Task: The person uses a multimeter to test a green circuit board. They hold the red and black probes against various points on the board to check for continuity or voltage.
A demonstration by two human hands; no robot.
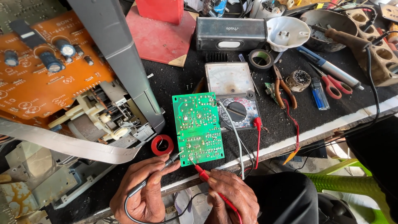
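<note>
Fingers (159,166) of the left hand (143,191) are closed around a black test probe (166,162), and those of the right hand (232,197) pinch a red test probe (202,173); both tips meet the near edge of a green circuit board (197,127). That board lies solder side up on the black desk (182,79), straight ahead of both hands, its long axis running away from the person and leaning slightly leftward. The black tip comes in from the left at the near-left corner, the red from below and right, just beside it. Neither hand is clearly nearer; both sit against the same edge.

Far larger, an opened grey chassis (120,54) with an orange board (45,62) fills the left side. An analogue meter (232,93) lies partly under the green board's right side, its leads trailing toward the hands. A red tape roll (162,144) rests just left of the board.
</note>
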